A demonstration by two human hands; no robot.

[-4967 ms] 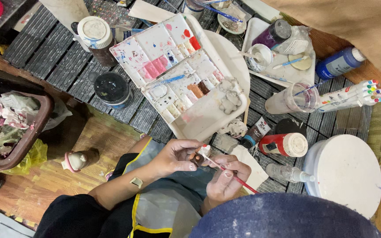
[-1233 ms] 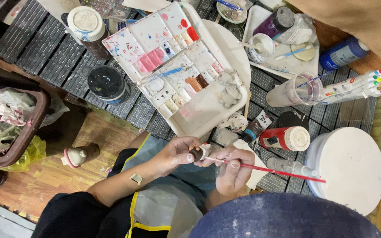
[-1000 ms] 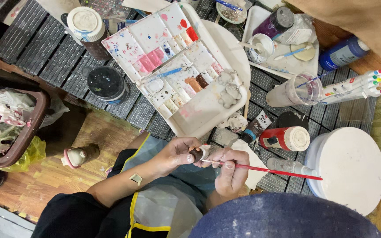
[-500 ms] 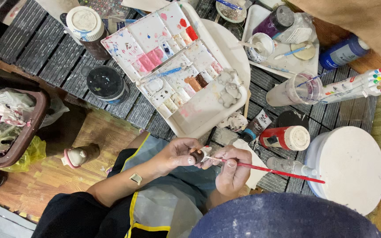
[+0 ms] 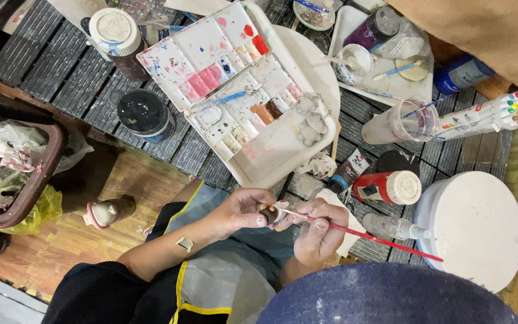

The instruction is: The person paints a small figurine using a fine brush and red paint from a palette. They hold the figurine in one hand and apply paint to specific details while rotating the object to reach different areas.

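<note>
Near the table's near edge, the left hand (image 5: 241, 210) pinches a small brown-and-white figurine (image 5: 273, 213) between closed fingertips, while the right hand (image 5: 320, 231), fingers curled tight, holds a red paintbrush (image 5: 373, 238) touching it, below the paint palette (image 5: 244, 90).

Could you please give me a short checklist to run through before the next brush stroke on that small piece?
1. Small piece pinched firmly in the left hand: ok, the fingers close on it.
2. Red-handled brush held in the right hand, tip at the piece: ok.
3. Paint loaded on the bristles: cannot tell, the tip is too small to see.
4. Paint palette open on the slatted table in front: ok.
5. Red paint bottle capped: ok, it lies on its side with its white cap on.
6. Brush handle apart from the white round disc: cannot tell, its end overlaps the rim.
</note>
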